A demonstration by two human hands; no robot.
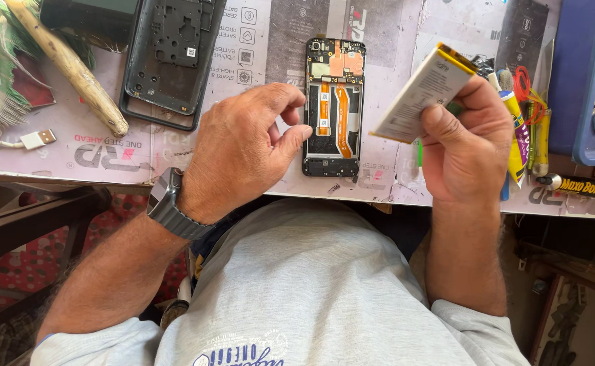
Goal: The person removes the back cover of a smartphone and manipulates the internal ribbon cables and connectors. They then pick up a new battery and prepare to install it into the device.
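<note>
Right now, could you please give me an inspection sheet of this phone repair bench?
Surface: table covered with printed sheets.
Job's things: opened phone lies flat, orange flex cables exposed; white battery lifted clear.
Clutter: back cover, wooden stick, glue tubes, blue tray.
Grippers: left hand touches the phone's edge; right hand holds the battery.
Cables: white plug at left.
Surroundings: chair beneath the table.

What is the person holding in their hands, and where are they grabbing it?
The right hand holds a flat white phone battery by its lower end. The left hand holds nothing; its fingertips touch the opened phone.
</note>
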